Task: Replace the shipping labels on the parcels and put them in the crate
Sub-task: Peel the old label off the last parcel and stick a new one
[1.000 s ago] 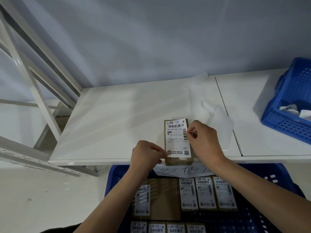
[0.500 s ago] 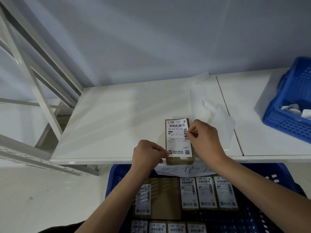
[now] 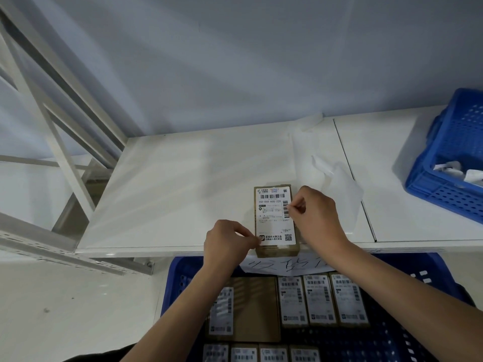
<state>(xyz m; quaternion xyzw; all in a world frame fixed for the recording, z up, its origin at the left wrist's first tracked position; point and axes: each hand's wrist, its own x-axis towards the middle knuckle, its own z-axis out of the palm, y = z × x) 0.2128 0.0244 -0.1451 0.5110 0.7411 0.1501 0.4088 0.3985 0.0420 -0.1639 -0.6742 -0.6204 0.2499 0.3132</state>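
Partly, right hand (image 3: 317,216) hides label's (image 3: 275,215) rt edge.

The right fingertips (image 3: 296,208) hid the label (image 3: 274,215) edge beneath them. Small print beside the fingers was illegible. The crate (image 3: 454,155) far right of the fingers was cut off.

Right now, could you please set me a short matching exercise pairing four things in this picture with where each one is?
Things:
1. parcel
2. left hand
3. right hand
4. upper blue crate

Places:
A. far right of the shelf
B. label's right edge
C. shelf's front edge, between the hands
D. label's lower left corner

Pairs: 1-C, 2-D, 3-B, 4-A
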